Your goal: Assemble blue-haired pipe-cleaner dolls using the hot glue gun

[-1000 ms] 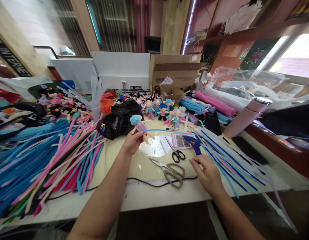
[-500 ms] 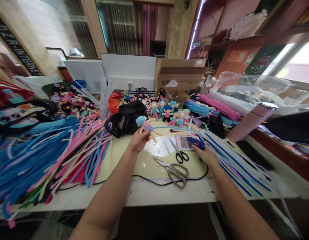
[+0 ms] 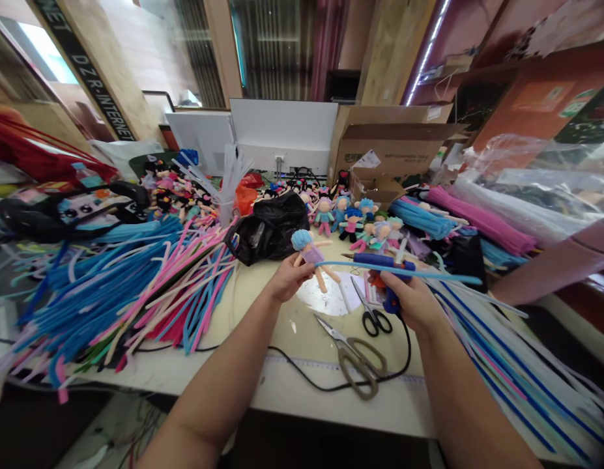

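My left hand (image 3: 290, 278) pinches a small doll (image 3: 312, 254) with blue hair and a lilac body, raised over the table. A light blue pipe cleaner (image 3: 429, 275) runs from the doll's body out to the right. My right hand (image 3: 410, 296) is wrapped round a blue glue gun (image 3: 387, 262), its nozzle pointing left towards the doll. Black-handled scissors (image 3: 376, 322) and larger beige-handled scissors (image 3: 363, 365) lie on the table below the hands. Between the hands, a round white sheet (image 3: 326, 301) lies on the tabletop.
Bundles of pipe cleaners (image 3: 120, 286) cover the left side, with more strips (image 3: 497, 352) at the right. A black bag (image 3: 270, 228), finished dolls (image 3: 353, 221) and a cardboard box (image 3: 389, 140) stand behind. A black cable (image 3: 311, 385) crosses the front.
My right hand has lifted the glue gun off the table and turned its nozzle left. The view has swung left, and the doll with its blue pipe cleaner is still in my left hand.
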{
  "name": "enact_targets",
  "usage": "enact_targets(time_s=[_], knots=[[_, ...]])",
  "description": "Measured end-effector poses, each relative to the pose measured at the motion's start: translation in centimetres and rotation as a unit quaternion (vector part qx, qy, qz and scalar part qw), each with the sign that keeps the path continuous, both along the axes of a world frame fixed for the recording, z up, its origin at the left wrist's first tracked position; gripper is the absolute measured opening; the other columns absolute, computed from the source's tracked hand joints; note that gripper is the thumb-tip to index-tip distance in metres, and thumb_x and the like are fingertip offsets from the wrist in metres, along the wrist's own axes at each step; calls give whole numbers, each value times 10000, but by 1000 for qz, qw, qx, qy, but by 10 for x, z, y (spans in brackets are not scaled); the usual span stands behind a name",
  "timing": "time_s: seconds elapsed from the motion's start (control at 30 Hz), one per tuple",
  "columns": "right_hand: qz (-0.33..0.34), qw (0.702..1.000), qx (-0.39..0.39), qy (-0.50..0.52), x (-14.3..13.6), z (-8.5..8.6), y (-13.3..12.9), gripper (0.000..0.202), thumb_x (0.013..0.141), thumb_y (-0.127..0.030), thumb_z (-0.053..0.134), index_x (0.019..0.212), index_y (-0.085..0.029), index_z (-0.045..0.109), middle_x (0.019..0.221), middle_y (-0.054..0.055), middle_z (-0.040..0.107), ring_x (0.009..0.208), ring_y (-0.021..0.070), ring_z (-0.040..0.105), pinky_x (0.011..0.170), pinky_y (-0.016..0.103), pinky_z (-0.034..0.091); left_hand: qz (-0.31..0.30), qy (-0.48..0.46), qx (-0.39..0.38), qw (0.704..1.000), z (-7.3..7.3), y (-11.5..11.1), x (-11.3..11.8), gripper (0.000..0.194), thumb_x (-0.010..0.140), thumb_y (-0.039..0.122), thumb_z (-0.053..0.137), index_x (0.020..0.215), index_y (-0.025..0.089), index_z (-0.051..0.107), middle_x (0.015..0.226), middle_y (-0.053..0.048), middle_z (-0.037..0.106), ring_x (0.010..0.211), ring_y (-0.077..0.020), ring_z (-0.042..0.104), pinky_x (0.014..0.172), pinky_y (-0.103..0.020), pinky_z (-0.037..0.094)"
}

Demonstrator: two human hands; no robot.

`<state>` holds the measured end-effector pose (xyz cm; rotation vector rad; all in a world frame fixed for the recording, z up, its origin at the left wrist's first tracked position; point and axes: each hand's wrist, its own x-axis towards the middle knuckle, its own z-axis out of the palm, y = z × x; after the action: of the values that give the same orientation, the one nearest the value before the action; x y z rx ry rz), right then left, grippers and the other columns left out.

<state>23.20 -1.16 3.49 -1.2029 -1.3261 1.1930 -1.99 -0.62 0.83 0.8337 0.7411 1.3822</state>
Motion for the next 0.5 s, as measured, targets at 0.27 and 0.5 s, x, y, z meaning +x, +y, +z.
enact_targets(time_s=[0.27, 0.5], knots=[[80, 991, 84, -68, -14, -10, 6, 287, 719, -478, 662, 759, -199, 720, 753, 54, 724, 728, 207, 668, 667, 322, 541, -2, 38, 32, 999, 3, 0, -1, 423, 529, 200, 854, 920, 143, 702, 902, -55, 695, 841, -170, 620, 830, -306, 441], [43, 991, 26, -127, -6, -4, -3, 282, 686, -493, 695, 694, -213, 724, 704, 79, 725, 654, 257, 658, 547, 358, 521, 5, 61, 33, 998, 5, -3, -1, 388, 536, 160, 847, 902, 157, 718, 880, -37, 706, 821, -165, 621, 816, -303, 458]])
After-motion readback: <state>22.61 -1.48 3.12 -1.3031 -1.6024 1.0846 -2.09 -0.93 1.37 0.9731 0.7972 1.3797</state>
